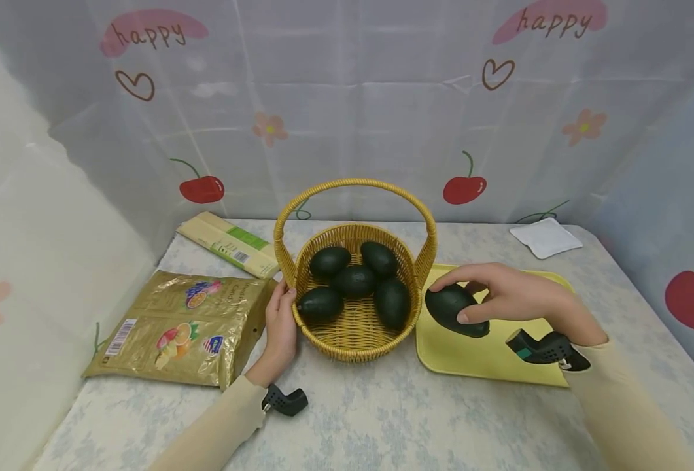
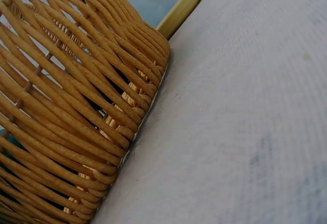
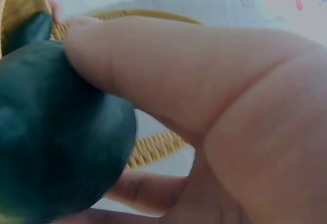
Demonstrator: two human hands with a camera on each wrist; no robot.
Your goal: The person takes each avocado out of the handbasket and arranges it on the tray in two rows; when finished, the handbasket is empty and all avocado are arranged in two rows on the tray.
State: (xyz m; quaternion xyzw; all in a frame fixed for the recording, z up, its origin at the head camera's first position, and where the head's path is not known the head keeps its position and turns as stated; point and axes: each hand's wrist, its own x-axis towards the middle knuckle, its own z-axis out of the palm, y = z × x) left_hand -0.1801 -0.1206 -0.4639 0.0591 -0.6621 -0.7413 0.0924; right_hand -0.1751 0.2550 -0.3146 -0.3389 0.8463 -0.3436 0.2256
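Five avocados (image 1: 354, 282) in one basket (image 1: 351, 333) — left hand (image 1: 280, 329) straight-fingered against it, right hand (image 1: 508, 290) gripping a sixth avocado (image 1: 448, 305).

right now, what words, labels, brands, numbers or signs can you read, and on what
"happy": back curtain, upper left
"happy": back curtain, upper right
Gold bag: print, badge and barcode digits too small or blurred
Pale packet: print and barcode digits too small

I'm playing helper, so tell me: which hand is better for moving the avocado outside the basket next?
Probably the right hand: it holds that avocado over the yellow tray, near the basket. The left hand touches the basket's opposite side.
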